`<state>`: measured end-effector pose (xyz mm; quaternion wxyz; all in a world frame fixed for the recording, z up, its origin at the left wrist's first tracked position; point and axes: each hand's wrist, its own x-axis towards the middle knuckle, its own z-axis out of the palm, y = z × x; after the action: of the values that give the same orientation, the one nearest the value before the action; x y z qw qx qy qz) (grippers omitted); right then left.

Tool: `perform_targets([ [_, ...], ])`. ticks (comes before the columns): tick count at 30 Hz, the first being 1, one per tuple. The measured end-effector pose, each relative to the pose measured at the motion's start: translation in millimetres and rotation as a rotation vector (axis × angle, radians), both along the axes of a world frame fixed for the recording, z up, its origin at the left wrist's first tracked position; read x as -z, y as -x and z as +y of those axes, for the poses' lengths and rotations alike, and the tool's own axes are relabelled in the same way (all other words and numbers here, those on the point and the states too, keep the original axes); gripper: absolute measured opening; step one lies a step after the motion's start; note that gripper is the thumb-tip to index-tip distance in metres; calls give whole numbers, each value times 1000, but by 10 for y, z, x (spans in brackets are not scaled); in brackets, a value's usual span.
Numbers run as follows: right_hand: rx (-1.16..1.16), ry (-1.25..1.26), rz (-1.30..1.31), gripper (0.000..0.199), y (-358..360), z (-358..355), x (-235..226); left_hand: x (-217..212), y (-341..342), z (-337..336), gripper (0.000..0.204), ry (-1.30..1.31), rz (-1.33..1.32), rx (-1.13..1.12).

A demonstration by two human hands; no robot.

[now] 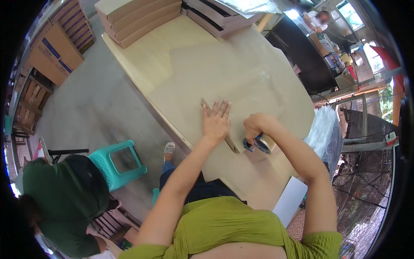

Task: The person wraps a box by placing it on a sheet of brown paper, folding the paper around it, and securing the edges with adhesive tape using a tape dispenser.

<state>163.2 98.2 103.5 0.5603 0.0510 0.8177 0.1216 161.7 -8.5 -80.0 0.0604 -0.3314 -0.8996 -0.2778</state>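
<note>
Left hand flat, fingers spread, pressing down a flattened brown cardboard box near the front edge of the pale wooden table. Right hand closed around a blue tape dispenser at the box's near end. Best kept: firm palm pressure, tape drawn straight along the seam. Stacked flat cartons at the table's far end; contents hidden.

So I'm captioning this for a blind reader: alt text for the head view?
A person's left hand presses flat cardboard on a pale table while the right hand holds a tape dispenser. A teal stool stands alongside.
</note>
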Motion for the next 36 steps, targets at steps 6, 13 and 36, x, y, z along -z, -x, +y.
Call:
perform_targets([
  [6,-15,-69,-727,42,-374,239,936,-130,-18,-65,51,32,-22,84],
  [13,832,352,855,62,-1575,644,-216,-201,-385,174,65,160,7,698],
  [36,651,464,2040,81,560,-333,1258,228,1323,-597,95,-472,-964,509],
])
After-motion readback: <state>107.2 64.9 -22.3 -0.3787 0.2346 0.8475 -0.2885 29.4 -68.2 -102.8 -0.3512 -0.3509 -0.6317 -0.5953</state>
